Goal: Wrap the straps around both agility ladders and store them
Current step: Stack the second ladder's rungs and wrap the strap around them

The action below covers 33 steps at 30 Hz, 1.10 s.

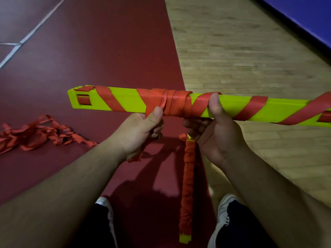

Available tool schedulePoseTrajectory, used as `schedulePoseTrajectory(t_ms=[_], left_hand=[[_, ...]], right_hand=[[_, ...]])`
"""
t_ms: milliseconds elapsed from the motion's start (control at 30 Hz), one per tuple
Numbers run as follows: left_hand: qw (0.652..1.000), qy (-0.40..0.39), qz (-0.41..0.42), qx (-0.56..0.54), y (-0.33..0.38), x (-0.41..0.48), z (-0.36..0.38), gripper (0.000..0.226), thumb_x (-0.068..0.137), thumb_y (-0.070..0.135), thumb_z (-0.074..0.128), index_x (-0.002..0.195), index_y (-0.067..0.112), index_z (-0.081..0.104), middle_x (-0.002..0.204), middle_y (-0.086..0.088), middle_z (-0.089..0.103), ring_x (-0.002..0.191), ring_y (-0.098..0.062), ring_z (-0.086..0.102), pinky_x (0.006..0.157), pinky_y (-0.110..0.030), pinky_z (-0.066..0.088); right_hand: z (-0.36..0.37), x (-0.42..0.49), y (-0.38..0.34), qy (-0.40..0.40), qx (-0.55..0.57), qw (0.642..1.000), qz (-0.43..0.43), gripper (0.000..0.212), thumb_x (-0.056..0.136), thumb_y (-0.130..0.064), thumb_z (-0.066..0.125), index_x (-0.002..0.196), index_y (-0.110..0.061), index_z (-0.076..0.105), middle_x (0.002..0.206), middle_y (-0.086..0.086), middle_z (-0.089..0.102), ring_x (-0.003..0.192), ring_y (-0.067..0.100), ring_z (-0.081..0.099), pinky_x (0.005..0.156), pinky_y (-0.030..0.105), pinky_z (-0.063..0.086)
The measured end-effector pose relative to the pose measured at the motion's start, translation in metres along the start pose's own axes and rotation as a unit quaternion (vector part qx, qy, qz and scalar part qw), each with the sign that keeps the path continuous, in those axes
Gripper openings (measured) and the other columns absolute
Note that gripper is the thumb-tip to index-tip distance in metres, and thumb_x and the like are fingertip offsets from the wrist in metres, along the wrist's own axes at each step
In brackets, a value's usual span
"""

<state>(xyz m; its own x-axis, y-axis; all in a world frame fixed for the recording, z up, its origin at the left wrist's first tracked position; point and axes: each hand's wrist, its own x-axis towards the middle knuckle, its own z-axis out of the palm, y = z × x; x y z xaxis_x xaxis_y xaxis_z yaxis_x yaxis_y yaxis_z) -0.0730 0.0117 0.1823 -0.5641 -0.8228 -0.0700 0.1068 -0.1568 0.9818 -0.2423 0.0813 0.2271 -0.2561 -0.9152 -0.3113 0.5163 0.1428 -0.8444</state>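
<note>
a person's two hands hold a bundle of lime-yellow plastic agility-ladder rungs (125, 101) level in the air above a gym floor. a flat red woven strap (177, 102) spirals along the bundle and is wound thickest at its middle. the left hand (141, 129) is curled beneath the bundle's near edge, its thumb pinching a turn of the strap against the fingers. the right hand (215, 133) grips the bundle just beside the thick wraps, thumb pressed up over the front face and fingers curled underneath. the bundle's left end shows a rectangular slot with red strap inside; its right end runs out of view.

a second rung bundle (187, 185), almost wholly covered in red strap with only a lime-yellow tip bare at the near end, lies on the floor between the person's two grey-white shoes, the left shoe (104, 200) and the right shoe (226, 206). one loose tangle of red strap (35, 135) lies on the dark red floor surface (107, 51) to the left. pale wood flooring (250, 51) lies to the right, edged by a blue band (304, 18), and white court lines (26, 36) cross the far left.
</note>
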Motion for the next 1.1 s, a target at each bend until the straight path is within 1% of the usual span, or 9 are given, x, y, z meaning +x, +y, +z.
schedulePoseTrajectory(t_ms=[133, 300, 433, 600, 733, 833, 900, 1000, 1100], left_hand=[[1.000, -0.010, -0.001, -0.010, 0.0024, 0.0011, 0.0002, 0.072, 0.060, 0.088, 0.061, 0.052, 0.021, 0.037, 0.053, 0.001, 0.030, 0.057, -0.022, 0.025, 0.060, -0.022, 0.041], [0.999, -0.011, 0.001, -0.030, 0.0016, -0.0020, -0.0043, 0.064, 0.065, 0.079, 0.069, 0.055, 0.022, 0.043, 0.058, 0.000, 0.033, 0.056, -0.016, 0.035, 0.065, -0.032, 0.033], [0.999, 0.026, 0.016, 0.013, 0.0011, 0.0015, 0.0021, 0.057, 0.090, 0.063, 0.045, 0.048, 0.024, 0.047, 0.054, 0.000, 0.037, 0.055, -0.018, 0.038, 0.065, -0.034, 0.035], [0.998, 0.041, 0.030, 0.038, 0.0002, 0.0023, -0.0003, 0.069, 0.061, 0.089, 0.060, 0.051, 0.022, 0.047, 0.057, -0.002, 0.037, 0.059, -0.021, 0.038, 0.063, -0.026, 0.041], [0.999, 0.018, 0.025, 0.041, 0.0016, 0.0024, 0.0004, 0.072, 0.062, 0.090, 0.057, 0.056, 0.019, 0.044, 0.055, 0.003, 0.038, 0.057, -0.016, 0.036, 0.063, -0.024, 0.040], [0.998, 0.012, 0.032, 0.050, -0.0001, 0.0029, -0.0011, 0.070, 0.065, 0.090, 0.054, 0.057, 0.020, 0.055, 0.056, -0.004, 0.037, 0.054, -0.014, 0.038, 0.067, -0.035, 0.038], [0.999, 0.024, 0.038, 0.027, -0.0007, 0.0029, -0.0012, 0.077, 0.063, 0.087, 0.060, 0.072, 0.012, 0.068, 0.063, -0.012, 0.036, 0.051, -0.011, 0.036, 0.065, -0.035, 0.037], [0.999, 0.034, 0.019, 0.021, -0.0001, 0.0020, -0.0039, 0.119, 0.062, 0.087, 0.063, 0.096, -0.027, 0.053, 0.064, -0.013, 0.044, 0.049, -0.013, 0.033, 0.062, -0.052, 0.031], [0.999, 0.026, 0.014, 0.038, 0.0015, 0.0001, -0.0047, 0.116, 0.065, 0.089, 0.057, 0.101, -0.021, 0.060, 0.068, -0.021, 0.043, 0.052, -0.016, 0.031, 0.065, -0.061, 0.030]], right_hand=[[0.0010, -0.0012, -0.0002, -0.006, 0.011, 1.000, 0.011, 0.060, 0.069, -0.059, 0.057, 0.099, -0.008, 0.068, 0.078, 0.010, 0.071, 0.063, 0.015, 0.070, 0.055, 0.023, 0.054], [0.0017, -0.0012, -0.0023, -0.005, 0.016, 1.000, 0.013, 0.061, 0.071, -0.061, 0.056, 0.098, -0.009, 0.068, 0.078, 0.011, 0.070, 0.063, 0.015, 0.070, 0.056, 0.024, 0.054], [0.0023, -0.0005, -0.0022, -0.004, 0.010, 1.000, 0.008, 0.059, 0.070, -0.060, 0.057, 0.097, -0.009, 0.069, 0.074, 0.009, 0.071, 0.064, 0.016, 0.071, 0.056, 0.024, 0.054], [0.0017, -0.0020, -0.0026, -0.013, 0.021, 1.000, 0.012, 0.058, 0.069, -0.060, 0.057, 0.097, -0.010, 0.069, 0.074, 0.008, 0.072, 0.065, 0.016, 0.071, 0.056, 0.023, 0.055], [0.0007, -0.0014, -0.0014, -0.008, 0.031, 0.999, 0.016, 0.057, 0.069, -0.059, 0.057, 0.096, -0.011, 0.069, 0.071, 0.007, 0.072, 0.063, 0.015, 0.071, 0.055, 0.022, 0.055], [0.0002, -0.0009, -0.0001, -0.013, 0.030, 0.999, 0.015, 0.055, 0.069, -0.059, 0.057, 0.094, -0.011, 0.070, 0.072, 0.007, 0.072, 0.064, 0.015, 0.071, 0.055, 0.022, 0.055], [0.0001, -0.0008, 0.0006, -0.018, 0.034, 0.999, 0.021, 0.056, 0.069, -0.060, 0.057, 0.093, -0.012, 0.071, 0.073, 0.008, 0.072, 0.064, 0.015, 0.071, 0.055, 0.022, 0.055], [0.0007, -0.0008, 0.0002, -0.019, 0.043, 0.998, 0.033, 0.057, 0.069, -0.061, 0.057, 0.092, -0.011, 0.072, 0.074, 0.010, 0.072, 0.062, 0.015, 0.071, 0.053, 0.022, 0.055], [0.0015, -0.0007, 0.0003, -0.005, 0.048, 0.998, 0.033, 0.056, 0.069, -0.061, 0.058, 0.089, -0.011, 0.072, 0.071, 0.009, 0.070, 0.059, 0.014, 0.069, 0.050, 0.021, 0.053]])
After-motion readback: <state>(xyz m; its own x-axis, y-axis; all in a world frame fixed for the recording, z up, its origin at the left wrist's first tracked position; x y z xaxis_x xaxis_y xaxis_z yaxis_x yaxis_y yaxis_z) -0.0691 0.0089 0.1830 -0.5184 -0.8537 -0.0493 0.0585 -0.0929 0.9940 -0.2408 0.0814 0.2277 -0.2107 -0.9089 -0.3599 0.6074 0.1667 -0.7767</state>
